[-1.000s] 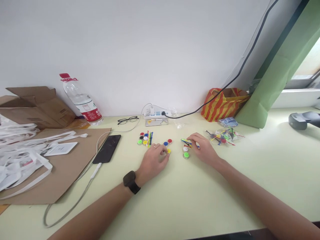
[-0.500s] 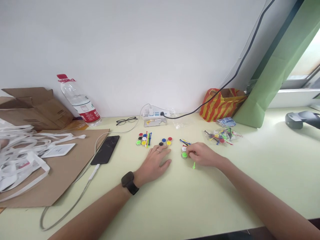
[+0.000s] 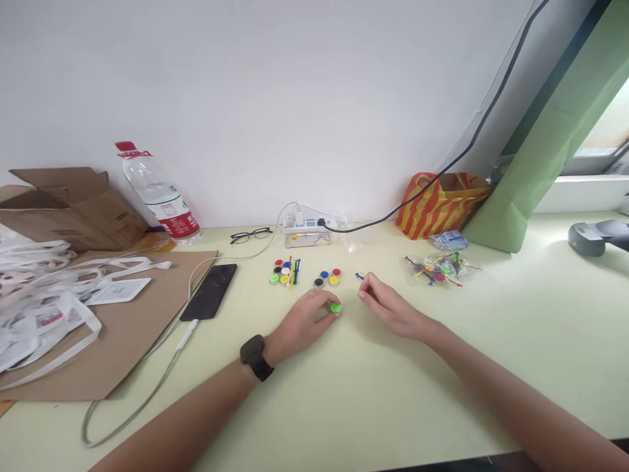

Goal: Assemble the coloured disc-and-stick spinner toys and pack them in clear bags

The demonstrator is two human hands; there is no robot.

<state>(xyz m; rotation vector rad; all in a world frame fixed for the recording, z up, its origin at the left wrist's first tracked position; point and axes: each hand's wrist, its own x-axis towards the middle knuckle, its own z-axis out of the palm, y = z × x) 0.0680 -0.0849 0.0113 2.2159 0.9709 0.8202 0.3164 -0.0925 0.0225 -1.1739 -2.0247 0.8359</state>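
Note:
Between the thumb and fingertips of my left hand (image 3: 305, 318) is a small green round disc with a clear rim (image 3: 335, 307), just above or on the table. My right hand (image 3: 388, 307) pinches one end of a thin light-green plastic stick (image 3: 350, 293), blurred, which points left toward the disc. Behind my left hand stand several similar discs, among them a yellow disc (image 3: 334, 280) and a black disc (image 3: 318, 283). Partly hidden behind my right hand lie blue and yellow sticks (image 3: 362, 276).
Farther left sit more coloured discs (image 3: 278, 270) beside a row of sticks (image 3: 294, 271). A clear bag of coloured pieces (image 3: 441, 268) lies right. Also around: a phone (image 3: 209, 292), glasses (image 3: 251, 235), a power strip (image 3: 307, 221), a bottle (image 3: 167, 203) and a striped bag (image 3: 437, 206).
The green disc has moved left from beside my right hand into my left hand's fingers. My right hand has shifted slightly left, and its green stick has swung from pointing toward me to pointing left.

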